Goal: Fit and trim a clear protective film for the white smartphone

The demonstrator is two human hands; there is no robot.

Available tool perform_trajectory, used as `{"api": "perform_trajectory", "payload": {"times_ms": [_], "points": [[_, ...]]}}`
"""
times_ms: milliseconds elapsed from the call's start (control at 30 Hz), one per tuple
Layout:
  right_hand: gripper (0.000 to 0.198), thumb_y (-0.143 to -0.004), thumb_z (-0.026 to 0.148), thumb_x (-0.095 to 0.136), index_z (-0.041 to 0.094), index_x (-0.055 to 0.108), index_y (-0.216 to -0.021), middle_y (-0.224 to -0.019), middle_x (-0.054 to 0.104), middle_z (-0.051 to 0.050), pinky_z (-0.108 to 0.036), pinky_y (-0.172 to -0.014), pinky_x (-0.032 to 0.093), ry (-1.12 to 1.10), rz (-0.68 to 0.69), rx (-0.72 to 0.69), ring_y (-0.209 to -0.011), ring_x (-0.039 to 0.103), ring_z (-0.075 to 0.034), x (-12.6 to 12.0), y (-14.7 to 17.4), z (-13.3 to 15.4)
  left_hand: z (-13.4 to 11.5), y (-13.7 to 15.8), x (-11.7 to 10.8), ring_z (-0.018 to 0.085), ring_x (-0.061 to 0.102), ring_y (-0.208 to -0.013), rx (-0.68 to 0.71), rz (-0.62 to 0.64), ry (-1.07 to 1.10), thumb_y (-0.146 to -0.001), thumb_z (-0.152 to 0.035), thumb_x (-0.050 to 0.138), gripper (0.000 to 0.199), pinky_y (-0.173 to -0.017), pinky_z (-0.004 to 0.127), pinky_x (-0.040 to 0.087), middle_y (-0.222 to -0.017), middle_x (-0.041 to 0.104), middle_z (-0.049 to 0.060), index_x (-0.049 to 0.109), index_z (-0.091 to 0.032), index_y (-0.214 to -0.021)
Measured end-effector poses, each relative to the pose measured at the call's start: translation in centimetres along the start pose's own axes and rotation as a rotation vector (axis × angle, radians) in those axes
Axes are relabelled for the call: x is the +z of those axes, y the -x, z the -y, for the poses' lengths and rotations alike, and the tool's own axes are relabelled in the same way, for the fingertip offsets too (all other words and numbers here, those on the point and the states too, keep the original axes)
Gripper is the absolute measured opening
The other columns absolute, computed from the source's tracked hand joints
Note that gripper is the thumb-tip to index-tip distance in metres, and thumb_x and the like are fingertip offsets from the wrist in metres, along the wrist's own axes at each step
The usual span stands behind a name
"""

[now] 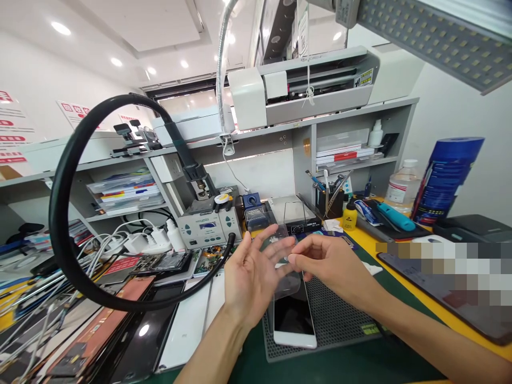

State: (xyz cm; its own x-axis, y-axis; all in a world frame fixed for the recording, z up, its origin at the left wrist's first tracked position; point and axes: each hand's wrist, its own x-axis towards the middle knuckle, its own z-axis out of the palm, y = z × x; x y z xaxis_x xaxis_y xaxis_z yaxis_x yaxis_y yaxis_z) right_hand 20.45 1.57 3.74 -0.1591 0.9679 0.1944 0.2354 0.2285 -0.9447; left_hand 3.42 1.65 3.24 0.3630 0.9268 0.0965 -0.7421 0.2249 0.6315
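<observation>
My left hand (pixel 254 272) is palm up with its fingers spread, over the left side of a white phone (pixel 294 318). My right hand (pixel 334 264) reaches in from the right, thumb and forefinger pinched at the left fingertips. What lies in that pinch is too small to make out. A clear plastic piece (pixel 288 286) shows behind and below my left fingers, above the phone. Whether either hand grips it, I cannot tell. The phone lies screen up, its screen dark and its upper end hidden by the hands. Under it is a dark perforated mat (pixel 336 306).
A black hose (pixel 60 213) loops up on the left, beside a hot air station (pixel 206 229). Phone parts and white cables (pixel 96 250) crowd the left. At right stand a yellow bottle (pixel 350 217), a tool holder (pixel 328 201) and a dark pad (pixel 432 293).
</observation>
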Motion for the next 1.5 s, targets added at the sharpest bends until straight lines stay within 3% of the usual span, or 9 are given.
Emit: {"api": "perform_trajectory", "payload": {"times_ms": [433,800,1033,1500], "points": [[0.012,-0.082,0.030,0.073,0.019,0.070,-0.079,-0.071,0.071,0.000,-0.024,-0.056,0.054,-0.067,0.046,0.019,-0.055,0.062,-0.012,0.1,0.1,-0.2,0.0,0.0,-0.1,0.032,0.063,-0.105,0.009,0.018,0.009,-0.100,-0.054,0.041,0.052,-0.091,0.046,0.047,-0.104,0.068,0.017,0.062,-0.013,-0.126],[0.022,-0.081,0.037,0.082,0.016,0.075,-0.081,-0.073,0.070,-0.003,-0.027,-0.060,0.053,-0.369,0.181,0.137,-0.063,0.062,-0.014,-0.3,-0.2,-1.1,0.2,0.0,-0.2,0.031,0.064,-0.098,0.036,0.038,0.004,-0.100,-0.054,0.041,0.053,-0.085,0.046,0.050,-0.101,0.070,0.018,0.064,-0.014,-0.124],[0.022,-0.081,0.036,0.082,0.016,0.074,-0.081,-0.074,0.068,-0.002,-0.027,-0.060,0.052,-0.403,0.215,0.155,-0.064,0.060,-0.014,-0.4,-0.4,-1.2,0.3,0.2,-0.1,0.029,0.064,-0.091,0.042,0.035,-0.009,-0.100,-0.054,0.039,0.053,-0.084,0.045,0.049,-0.099,0.070,0.018,0.063,-0.012,-0.123],[0.022,-0.080,0.036,0.083,0.016,0.075,-0.081,-0.073,0.065,-0.001,-0.027,-0.060,0.051,-0.497,0.250,0.209,-0.061,0.059,-0.012,-0.4,-0.3,-0.6,0.3,0.1,-0.3,0.032,0.065,-0.102,0.034,0.041,0.000,-0.100,-0.054,0.040,0.052,-0.090,0.048,0.048,-0.104,0.070,0.018,0.065,-0.014,-0.121]]}}
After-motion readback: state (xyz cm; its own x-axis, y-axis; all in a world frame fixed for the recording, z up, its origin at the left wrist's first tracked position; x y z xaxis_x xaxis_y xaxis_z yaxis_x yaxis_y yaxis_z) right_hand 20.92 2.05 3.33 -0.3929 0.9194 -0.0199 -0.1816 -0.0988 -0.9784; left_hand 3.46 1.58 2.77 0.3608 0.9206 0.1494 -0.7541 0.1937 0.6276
